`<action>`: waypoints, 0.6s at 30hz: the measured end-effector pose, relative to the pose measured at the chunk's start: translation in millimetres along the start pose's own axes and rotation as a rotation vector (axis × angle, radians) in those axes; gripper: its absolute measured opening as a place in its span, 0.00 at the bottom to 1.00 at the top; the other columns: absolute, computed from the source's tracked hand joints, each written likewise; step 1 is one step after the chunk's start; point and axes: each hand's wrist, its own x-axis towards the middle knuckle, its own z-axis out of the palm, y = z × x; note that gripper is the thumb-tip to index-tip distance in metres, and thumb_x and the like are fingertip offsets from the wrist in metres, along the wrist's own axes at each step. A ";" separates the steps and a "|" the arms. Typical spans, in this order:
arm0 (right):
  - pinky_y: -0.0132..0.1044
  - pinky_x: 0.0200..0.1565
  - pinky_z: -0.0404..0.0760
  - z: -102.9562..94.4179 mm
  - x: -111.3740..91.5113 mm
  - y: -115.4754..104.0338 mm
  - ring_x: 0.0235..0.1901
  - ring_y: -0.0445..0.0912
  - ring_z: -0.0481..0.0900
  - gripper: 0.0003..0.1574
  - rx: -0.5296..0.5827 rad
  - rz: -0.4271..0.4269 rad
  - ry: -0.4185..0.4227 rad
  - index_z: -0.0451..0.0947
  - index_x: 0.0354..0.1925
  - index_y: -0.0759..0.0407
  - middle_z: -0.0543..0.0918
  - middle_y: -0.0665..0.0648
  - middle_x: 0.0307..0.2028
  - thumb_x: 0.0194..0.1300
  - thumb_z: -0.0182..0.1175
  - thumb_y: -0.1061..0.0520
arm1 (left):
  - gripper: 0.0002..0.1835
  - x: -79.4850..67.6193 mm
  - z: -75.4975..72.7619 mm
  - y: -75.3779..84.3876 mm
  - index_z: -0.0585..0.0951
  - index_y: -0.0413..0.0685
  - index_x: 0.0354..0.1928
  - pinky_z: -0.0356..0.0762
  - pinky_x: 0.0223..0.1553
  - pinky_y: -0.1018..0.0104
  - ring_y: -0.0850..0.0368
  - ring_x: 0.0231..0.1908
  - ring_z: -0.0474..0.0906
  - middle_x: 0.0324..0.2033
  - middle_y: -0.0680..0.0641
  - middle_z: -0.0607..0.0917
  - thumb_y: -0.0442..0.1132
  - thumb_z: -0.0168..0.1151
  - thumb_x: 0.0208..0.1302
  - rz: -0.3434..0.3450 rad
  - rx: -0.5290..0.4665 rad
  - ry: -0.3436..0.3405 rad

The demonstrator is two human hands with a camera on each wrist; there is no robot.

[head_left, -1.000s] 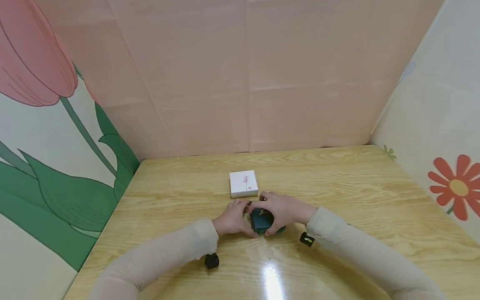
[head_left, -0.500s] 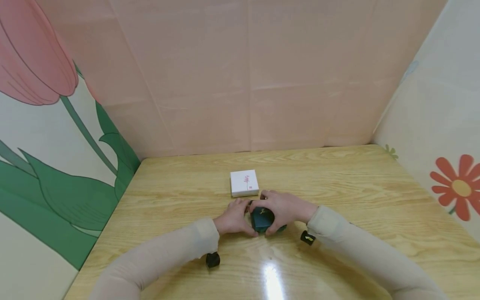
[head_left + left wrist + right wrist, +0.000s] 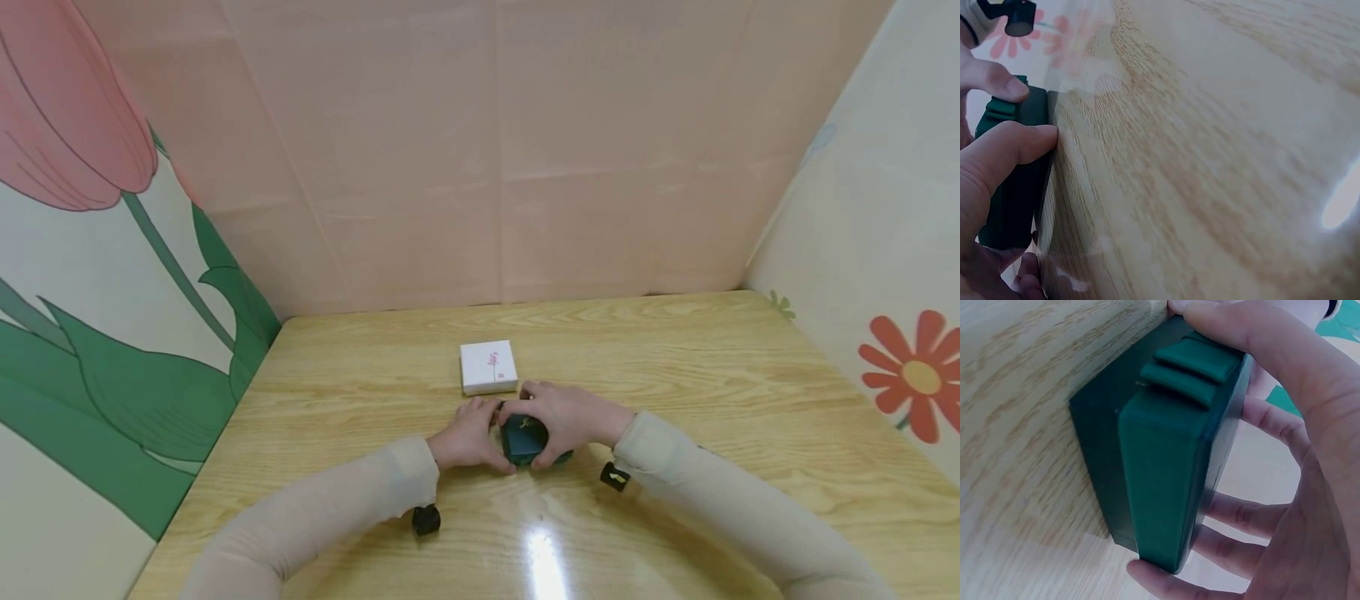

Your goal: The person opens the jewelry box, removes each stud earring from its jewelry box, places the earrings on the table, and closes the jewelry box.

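The right thumb (image 3: 1235, 325) presses the near side of a dark green box (image 3: 522, 442) while the other fingers of the right hand (image 3: 573, 419), spaced apart, curve over its far side, so the box is gripped between them. The left hand (image 3: 468, 435) arches over the opposite end with its thumb (image 3: 1022, 140) bent against the near side, low by the table; its other fingers reach round behind, mostly hidden, and how firmly they hold cannot be told. The box lies flat on the table between the two hands, lid facing up, with a gold marking (image 3: 526, 423) on the lid toward the far edge. A folded green bow (image 3: 1194, 369) sits on the side turned toward the person, close to the right thumb. The box is low for its breadth, but fingers cover both ends, so whether its long axis runs across the table or away from the person cannot be told. Just beyond the box, slightly to the left and apart from it, lies a white box (image 3: 488, 367), its top printed with a pink flower. Pale sleeves (image 3: 352, 492) reach in from both lower corners, a small black device at each cuff. The wood-grain table (image 3: 360, 375) ends at a pink backdrop (image 3: 420, 167).
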 end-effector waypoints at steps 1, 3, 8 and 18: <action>0.42 0.40 0.79 0.0 0.0 -0.1 0.42 0.45 0.73 0.44 0.001 0.003 -0.004 0.71 0.58 0.38 0.71 0.56 0.49 0.41 0.77 0.38 | 0.54 -0.2 0.0 0.3 0.64 0.49 0.69 0.65 0.58 0.53 0.49 0.55 0.62 0.58 0.46 0.69 0.52 0.81 0.38 -0.002 0.001 -0.002; 0.43 0.40 0.79 0.0 0.2 -0.2 0.43 0.46 0.72 0.44 0.002 0.008 -0.009 0.71 0.58 0.38 0.71 0.56 0.49 0.42 0.77 0.38 | 0.54 -0.6 -0.1 1.0 0.64 0.49 0.70 0.66 0.58 0.53 0.49 0.55 0.62 0.58 0.46 0.69 0.52 0.81 0.39 -0.002 0.006 -0.004; 0.43 0.40 0.78 0.4 1.6 0.4 0.43 0.46 0.71 0.44 0.013 0.007 -0.022 0.70 0.58 0.38 0.70 0.55 0.49 0.42 0.77 0.40 | 0.55 -0.8 -0.7 2.0 0.63 0.48 0.70 0.66 0.58 0.53 0.49 0.55 0.62 0.59 0.45 0.69 0.52 0.81 0.39 -0.003 0.015 -0.001; 0.44 0.39 0.79 -0.3 2.4 2.5 0.43 0.47 0.71 0.45 0.025 0.023 -0.034 0.70 0.57 0.36 0.69 0.56 0.49 0.41 0.77 0.38 | 0.54 0.3 -1.1 2.2 0.64 0.49 0.69 0.67 0.56 0.53 0.49 0.53 0.62 0.55 0.46 0.69 0.52 0.81 0.38 0.005 0.022 -0.005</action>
